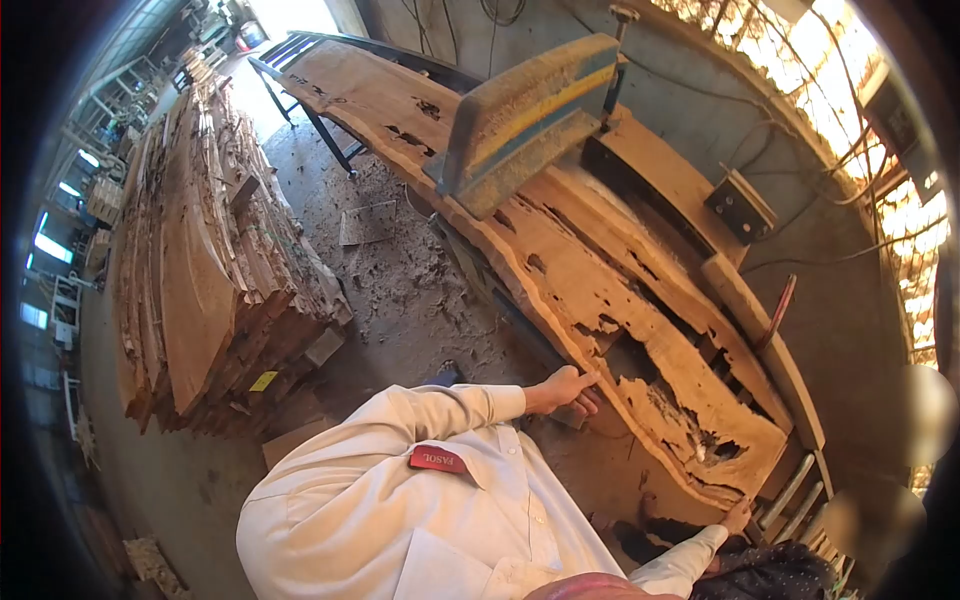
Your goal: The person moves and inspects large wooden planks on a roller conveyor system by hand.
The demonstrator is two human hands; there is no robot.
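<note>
Rough brown wood fills the left side: a tall stack of boards with ragged bark edges, a yellow label stuck near its lower end. Right of it stands the blue metal bench, its legs showing under the far end of a long slab. Chips and dust cover the floor beside it. Over the middle of the slab sits a heavy machine guard, striped yellow and blue.

The left grip is at the slab's near wavy edge, partly closed: the thumb and forefinger meet the rim while the other fingers curl loosely below. Whether it truly clasps the wood or only steadies it, I cannot tell. Good handling here, I'd judge, means light, even pressure, fingers on sound wood rather than on the thin lips around the holes, and well away from the guard. The slab runs from the upper left, under the guard, down to the lower right, where its surface is split and pitted.

The right grip touches the slab's end corner, fingers bent against it; how tightly it is closed is hidden. From there, a level, straight push or pull shared with the left would likely keep the slab from twisting. Just beyond that end lie metal rollers, and a narrow curved board runs along the slab's far side, a red handle rising beside it.
</note>
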